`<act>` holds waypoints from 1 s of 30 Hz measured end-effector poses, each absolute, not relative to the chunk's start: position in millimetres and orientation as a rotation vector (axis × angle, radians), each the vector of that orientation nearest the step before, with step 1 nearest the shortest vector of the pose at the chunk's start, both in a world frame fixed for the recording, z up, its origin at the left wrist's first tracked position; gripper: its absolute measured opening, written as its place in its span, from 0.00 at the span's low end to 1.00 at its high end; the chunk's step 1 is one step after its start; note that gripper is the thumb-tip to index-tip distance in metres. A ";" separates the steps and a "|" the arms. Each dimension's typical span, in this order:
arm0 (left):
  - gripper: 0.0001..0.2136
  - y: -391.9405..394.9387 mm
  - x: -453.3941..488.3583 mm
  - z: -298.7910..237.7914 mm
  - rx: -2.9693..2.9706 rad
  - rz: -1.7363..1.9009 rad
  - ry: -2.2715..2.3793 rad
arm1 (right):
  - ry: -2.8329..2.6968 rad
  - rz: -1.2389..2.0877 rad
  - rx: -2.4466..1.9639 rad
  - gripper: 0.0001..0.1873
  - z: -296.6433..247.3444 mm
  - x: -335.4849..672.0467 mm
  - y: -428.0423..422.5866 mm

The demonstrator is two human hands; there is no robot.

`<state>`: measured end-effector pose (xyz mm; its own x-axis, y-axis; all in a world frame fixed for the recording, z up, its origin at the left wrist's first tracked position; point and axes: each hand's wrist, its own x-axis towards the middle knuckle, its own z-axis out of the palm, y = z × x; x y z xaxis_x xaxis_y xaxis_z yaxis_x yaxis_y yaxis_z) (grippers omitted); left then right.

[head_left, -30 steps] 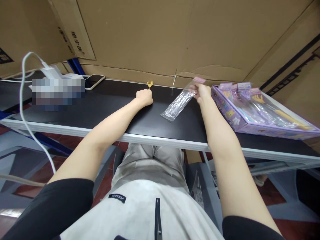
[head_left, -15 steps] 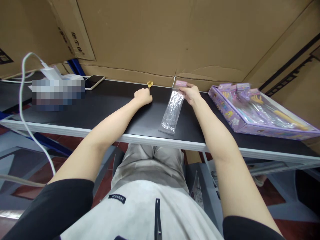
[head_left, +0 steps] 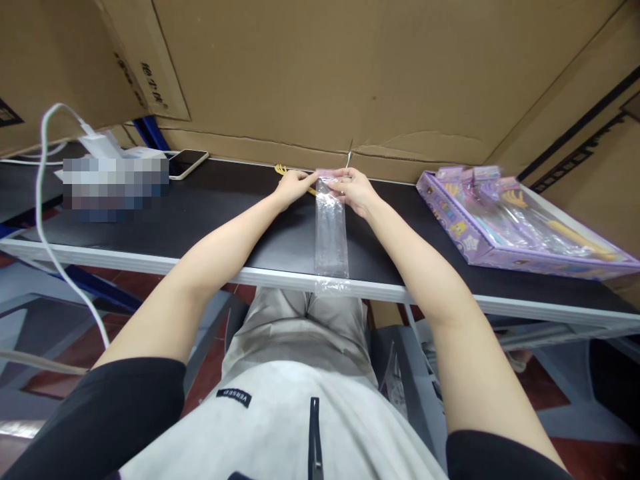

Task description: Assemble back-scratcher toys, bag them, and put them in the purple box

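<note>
A clear plastic bag (head_left: 331,233) with a pink header hangs from my hands, its lower end lying over the table's front edge. My right hand (head_left: 357,191) is closed on the bag near its top. My left hand (head_left: 294,189) is closed around a yellow back scratcher (head_left: 280,169), whose clawed head sticks out at the left and part of its handle at the right. The fingertips of this hand also touch the left corner of the bag's header. I cannot make out whether the bag's mouth is open.
At the right, a purple display box (head_left: 470,233) holds several bagged back scratchers. A phone (head_left: 187,164) lies at the back left, near a charger (head_left: 103,145) with a white cable (head_left: 41,193). Cardboard walls (head_left: 300,73) rise behind the black table (head_left: 220,213).
My right hand has brought the bag leftward to my left hand. My left hand has turned, the back scratcher now slants, and its fingers have reached the bag's header.
</note>
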<state>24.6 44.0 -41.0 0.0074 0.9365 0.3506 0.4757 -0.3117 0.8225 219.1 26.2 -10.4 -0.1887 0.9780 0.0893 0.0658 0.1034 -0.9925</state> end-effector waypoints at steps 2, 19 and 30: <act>0.20 43.0 26.0 -40.1 1.858 1.201 1.466 | -1.463 1.205 -1.069 0.18 -9.8 219.4 27.9; 0.17 43.2 31.8 -39.0 2.260 0.684 1.871 | -1.390 1.043 -1.196 0.14 -7.0 236.3 41.5; 0.20 42.5 22.4 -40.6 2.309 0.595 1.896 | -1.425 1.035 -1.214 0.15 -5.5 235.2 37.7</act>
<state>22.4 42.5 -40.6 0.1510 0.9599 0.2361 0.9227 -0.2226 0.3148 235.2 37.7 -5.5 -0.0429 0.9893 0.1396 0.1739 0.1450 -0.9740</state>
